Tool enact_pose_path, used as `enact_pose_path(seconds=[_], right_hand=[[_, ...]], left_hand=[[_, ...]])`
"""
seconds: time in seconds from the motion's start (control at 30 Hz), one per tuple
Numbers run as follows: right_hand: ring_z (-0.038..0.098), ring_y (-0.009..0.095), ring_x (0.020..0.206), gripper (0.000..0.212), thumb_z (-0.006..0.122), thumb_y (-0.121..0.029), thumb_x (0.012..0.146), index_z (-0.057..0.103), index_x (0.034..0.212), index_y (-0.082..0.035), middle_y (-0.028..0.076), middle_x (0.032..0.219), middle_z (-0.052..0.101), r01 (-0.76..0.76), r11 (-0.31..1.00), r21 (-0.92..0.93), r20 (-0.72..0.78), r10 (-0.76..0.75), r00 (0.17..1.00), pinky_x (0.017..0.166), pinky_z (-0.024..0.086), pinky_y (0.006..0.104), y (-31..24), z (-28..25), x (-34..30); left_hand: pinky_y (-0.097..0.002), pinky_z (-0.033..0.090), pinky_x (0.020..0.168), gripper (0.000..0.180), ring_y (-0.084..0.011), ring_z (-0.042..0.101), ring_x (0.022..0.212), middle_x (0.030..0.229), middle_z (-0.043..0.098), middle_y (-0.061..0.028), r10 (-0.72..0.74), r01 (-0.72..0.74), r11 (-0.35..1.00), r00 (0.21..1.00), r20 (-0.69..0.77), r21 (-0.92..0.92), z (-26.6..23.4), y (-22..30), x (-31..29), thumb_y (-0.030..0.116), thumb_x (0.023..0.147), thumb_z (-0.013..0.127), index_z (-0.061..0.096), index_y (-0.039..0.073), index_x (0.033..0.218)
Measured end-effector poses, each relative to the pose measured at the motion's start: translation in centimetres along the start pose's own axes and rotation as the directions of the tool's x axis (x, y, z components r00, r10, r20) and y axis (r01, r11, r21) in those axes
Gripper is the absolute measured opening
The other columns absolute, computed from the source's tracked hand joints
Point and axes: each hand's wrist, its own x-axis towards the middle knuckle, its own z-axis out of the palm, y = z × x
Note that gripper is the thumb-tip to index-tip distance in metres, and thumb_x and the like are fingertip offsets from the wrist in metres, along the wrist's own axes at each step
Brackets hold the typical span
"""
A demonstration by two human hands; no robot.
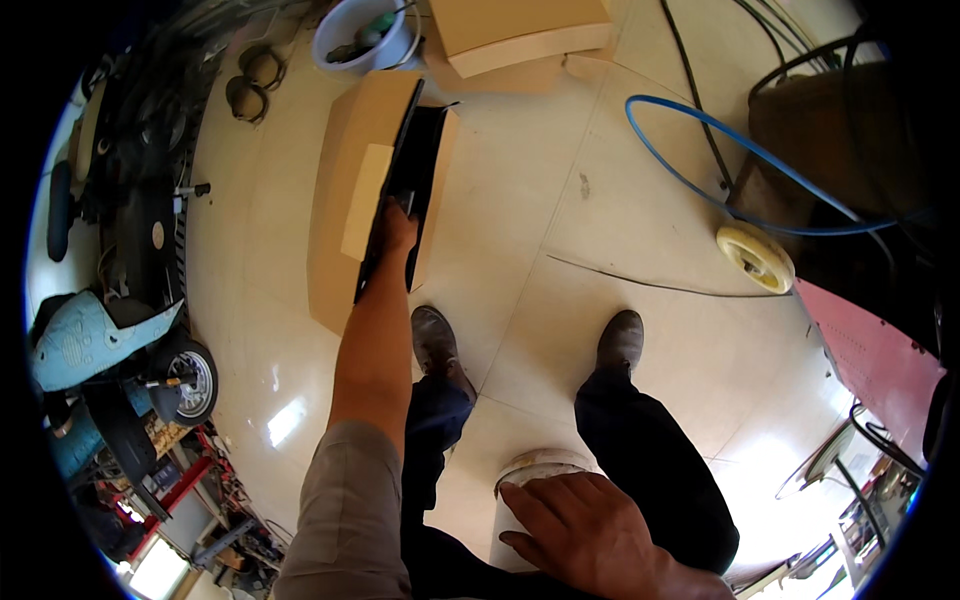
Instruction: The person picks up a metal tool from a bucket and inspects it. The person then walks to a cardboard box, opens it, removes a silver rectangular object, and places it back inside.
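Cardboard box [337,190], angular; left fingers [396,213] inside, grip unclear; right fingers [543,506] loosely curved.

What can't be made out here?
Head view throughout:
Left hand: fingertips and anything gripped, lost against the dark part of the cardboard box.
White cylinder: top partly covered by the right hand.
Bucket: cut by upper edge; contents too small to identify.

Your left hand [401,230] has most of its fingers lost against the black piece [431,150], too dark for you to tell their grip. Your right hand [588,528] covers much of the pale round thing [540,463]. The top edge cuts off the bucket [336,28], its contents [374,30] unclear.
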Motion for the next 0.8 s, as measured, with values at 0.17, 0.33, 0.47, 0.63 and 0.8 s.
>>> enact_pose_path(seconds=[0.17, 0.33, 0.47, 0.63, 0.8], right_hand=[[0.067, 0.024, 0.085, 0.049, 0.080, -0.028, 0.078, 0.064, 0.118, -0.004, 0.009, 0.096, 0.067, 0.131, 0.991, -0.037, 0.030, -0.130, 0.991, 0.075, 0.055, 0.0354, 0.7, -0.7, 0.0], [0.064, 0.022, 0.082, 0.046, 0.077, -0.030, 0.080, 0.063, 0.116, -0.004, 0.007, 0.092, 0.063, 0.148, 0.987, -0.069, 0.012, -0.147, 0.989, 0.074, 0.053, 0.0333, 0.4, 0.2, -0.6], [0.060, 0.019, 0.078, 0.042, 0.075, -0.031, 0.083, 0.063, 0.113, -0.004, 0.005, 0.087, 0.060, 0.194, 0.975, -0.106, -0.037, -0.198, 0.979, 0.071, 0.050, 0.0315, 0.4, 1.2, -1.1], [0.061, 0.020, 0.079, 0.041, 0.075, -0.029, 0.083, 0.063, 0.113, -0.004, 0.005, 0.088, 0.061, 0.199, 0.972, -0.122, -0.063, -0.208, 0.976, 0.072, 0.050, 0.0322, -0.1, 1.1, -0.8], [0.061, 0.020, 0.079, 0.040, 0.074, -0.030, 0.085, 0.064, 0.113, -0.004, 0.005, 0.086, 0.061, 0.185, 0.977, -0.109, -0.052, -0.191, 0.980, 0.072, 0.050, 0.0325, 0.2, 1.2, -0.9]], left_hand=[[-0.0451, 0.050, 0.095, 0.055, -0.0380, 0.065, 0.112, 0.121, 0.067, -0.0224, 0.221, -0.278, 0.871, 0.958, -0.182, -0.405, -1.9, -6.2, 0.8, 0.026, 0.092, 0.070, 0.047, 0.001, 0.135], [-0.0398, 0.043, 0.103, 0.056, -0.0337, 0.058, 0.122, 0.130, 0.062, -0.0216, 0.325, -0.284, 0.736, 0.944, -0.048, -0.614, -8.7, -2.9, -1.5, 0.037, 0.101, 0.059, 0.047, -0.001, 0.139], [-0.0366, 0.037, 0.110, 0.060, -0.0307, 0.054, 0.128, 0.138, 0.058, -0.0194, 0.368, -0.301, 0.673, 0.929, -0.047, -0.675, -14.0, 0.9, -3.7, 0.045, 0.104, 0.050, 0.048, -0.001, 0.143], [-0.0349, 0.032, 0.114, 0.065, -0.0264, 0.048, 0.134, 0.145, 0.053, -0.0164, 0.218, -0.087, 0.630, 0.974, 0.068, -0.772, -16.8, 1.4, -5.7, 0.048, 0.103, 0.052, 0.045, 0.001, 0.147], [-0.0328, 0.036, 0.111, 0.064, -0.0231, 0.053, 0.125, 0.138, 0.058, -0.0132, 0.190, -0.030, 0.587, 0.977, 0.102, -0.809, -17.2, 2.7, -6.7, 0.044, 0.102, 0.057, 0.045, 0.000, 0.146]])
